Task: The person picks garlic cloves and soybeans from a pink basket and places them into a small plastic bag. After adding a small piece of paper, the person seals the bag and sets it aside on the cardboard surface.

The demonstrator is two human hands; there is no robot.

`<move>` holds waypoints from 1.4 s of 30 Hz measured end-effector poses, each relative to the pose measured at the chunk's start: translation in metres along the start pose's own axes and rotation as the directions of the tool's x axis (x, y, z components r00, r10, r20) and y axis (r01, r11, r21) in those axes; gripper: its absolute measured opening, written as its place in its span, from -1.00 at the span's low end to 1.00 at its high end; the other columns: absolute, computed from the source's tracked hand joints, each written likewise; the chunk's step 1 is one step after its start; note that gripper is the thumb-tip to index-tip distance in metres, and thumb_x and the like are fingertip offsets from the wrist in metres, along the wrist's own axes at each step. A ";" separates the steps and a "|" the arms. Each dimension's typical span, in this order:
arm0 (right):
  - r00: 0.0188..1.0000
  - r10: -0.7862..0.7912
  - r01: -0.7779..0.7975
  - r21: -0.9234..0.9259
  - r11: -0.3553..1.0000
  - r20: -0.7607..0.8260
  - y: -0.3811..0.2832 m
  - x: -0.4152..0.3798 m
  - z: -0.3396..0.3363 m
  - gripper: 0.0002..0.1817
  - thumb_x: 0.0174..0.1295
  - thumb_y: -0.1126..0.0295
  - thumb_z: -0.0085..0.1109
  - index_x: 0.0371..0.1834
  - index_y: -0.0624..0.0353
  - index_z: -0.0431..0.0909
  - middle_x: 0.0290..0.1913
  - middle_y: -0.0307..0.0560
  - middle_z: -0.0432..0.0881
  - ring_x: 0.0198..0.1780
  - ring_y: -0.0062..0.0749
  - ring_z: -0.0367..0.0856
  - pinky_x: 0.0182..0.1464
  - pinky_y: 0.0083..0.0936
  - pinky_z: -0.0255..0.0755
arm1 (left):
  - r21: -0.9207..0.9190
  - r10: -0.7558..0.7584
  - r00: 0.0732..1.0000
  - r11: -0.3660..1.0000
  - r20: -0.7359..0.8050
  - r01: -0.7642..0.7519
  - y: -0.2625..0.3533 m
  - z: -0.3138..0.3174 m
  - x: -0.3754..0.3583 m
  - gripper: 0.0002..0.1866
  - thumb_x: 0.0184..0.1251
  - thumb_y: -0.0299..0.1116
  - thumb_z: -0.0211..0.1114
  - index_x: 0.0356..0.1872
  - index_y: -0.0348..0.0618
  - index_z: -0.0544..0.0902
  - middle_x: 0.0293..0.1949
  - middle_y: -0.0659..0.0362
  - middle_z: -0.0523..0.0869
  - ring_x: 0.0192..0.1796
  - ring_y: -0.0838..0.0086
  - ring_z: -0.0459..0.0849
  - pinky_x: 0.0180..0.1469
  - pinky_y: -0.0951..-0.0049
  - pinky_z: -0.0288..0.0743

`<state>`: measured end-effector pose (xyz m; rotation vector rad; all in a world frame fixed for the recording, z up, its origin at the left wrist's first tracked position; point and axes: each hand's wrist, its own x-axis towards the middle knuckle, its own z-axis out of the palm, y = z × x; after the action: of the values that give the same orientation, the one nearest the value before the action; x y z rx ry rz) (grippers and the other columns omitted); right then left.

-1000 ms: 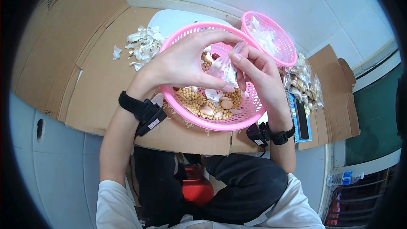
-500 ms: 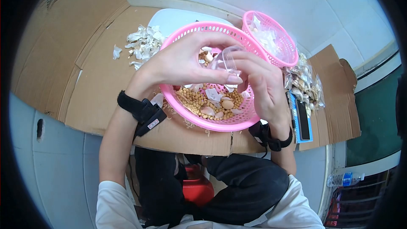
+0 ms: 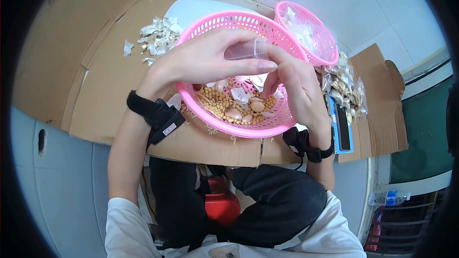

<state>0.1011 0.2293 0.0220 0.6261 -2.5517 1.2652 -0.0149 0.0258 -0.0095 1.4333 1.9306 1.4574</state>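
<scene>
Clearly, in the head view, both hands are raised over the large pink basket point(image 3: 217, 123), which stands close to the near edge of the cardboard point(image 3: 119, 67), between its left and right sides. The left hand point(image 3: 215, 57) is curled around a clear plastic bag point(image 3: 246, 50); its thumb lies along the near side and the other fingers along the far side, well apart from each other. I judge that this wide grip serves to keep the thin plastic spread.

The right hand point(image 3: 301, 81) bends down just beside the left thumb, its fingers pointing into the basket. Whether its fingertips are together on something I cannot tell, because they are partly hidden.

Inside the basket are yellow beans point(image 3: 217, 101), pale cloves point(image 3: 233, 113) and a white scrap point(image 3: 240, 95). Probably the bag is held directly above so that small pieces fall back inside, and the basket is near so that the arms need little reach.

White peels point(image 3: 162, 36) lie apart, toward the left far part of the cardboard, perhaps to stay out of the way. Filled packets point(image 3: 342, 91) are at the right, behind a phone point(image 3: 342, 126), which lies on a blue notebook point(image 3: 343, 151) toward the right near corner.
</scene>
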 end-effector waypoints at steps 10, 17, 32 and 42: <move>0.866 -0.022 0.173 0.258 0.951 -0.500 0.001 0.014 0.005 -0.65 0.70 0.26 -0.05 -0.15 0.27 0.62 -0.27 -0.11 0.71 -0.56 -0.68 0.53 -0.47 -0.68 0.38 | 0.039 0.050 0.959 0.998 -0.279 -0.041 0.000 0.004 0.004 -0.35 0.67 0.21 0.10 0.36 -0.21 0.60 -0.01 0.18 0.68 -0.03 0.51 0.59 0.15 0.42 0.50; 0.969 0.243 -0.239 -0.080 0.968 0.051 0.016 0.028 -0.009 -0.66 0.58 0.24 0.15 -0.22 0.31 0.69 -0.43 -0.18 0.66 -0.49 -0.63 0.52 -0.42 -0.53 0.38 | -0.040 0.136 0.863 0.983 -0.487 -0.177 -0.014 0.000 0.006 -0.21 0.55 0.40 0.09 0.30 -0.20 0.60 0.02 0.10 0.69 0.04 0.43 0.64 -0.03 0.43 0.55; 0.976 -0.103 0.202 -0.633 0.747 0.190 0.079 0.011 0.017 -0.60 0.39 0.33 0.28 0.21 0.30 0.62 0.35 0.18 0.54 0.31 0.03 0.59 0.33 -0.14 0.48 | -0.009 0.085 0.886 0.995 -0.455 -0.100 -0.025 0.003 0.012 -0.41 0.58 0.16 0.31 0.26 -0.18 0.62 -0.16 0.19 0.72 -0.21 0.64 0.61 -0.22 0.56 0.50; 0.968 -0.001 0.089 -0.337 0.937 0.250 0.045 0.025 -0.006 -0.68 0.48 0.33 0.21 0.18 0.26 0.65 0.08 0.13 0.73 0.17 -0.01 0.70 0.25 -0.19 0.53 | -0.079 0.140 0.845 0.975 -0.516 -0.210 -0.001 -0.016 0.006 -0.43 0.67 0.01 0.23 0.37 -0.29 0.52 0.13 0.09 0.70 0.22 0.45 0.67 0.34 0.41 0.50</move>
<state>0.0579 0.2515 0.0037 0.7984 -2.8445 0.7288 -0.0298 0.0222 -0.0022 1.2789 1.9667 2.1905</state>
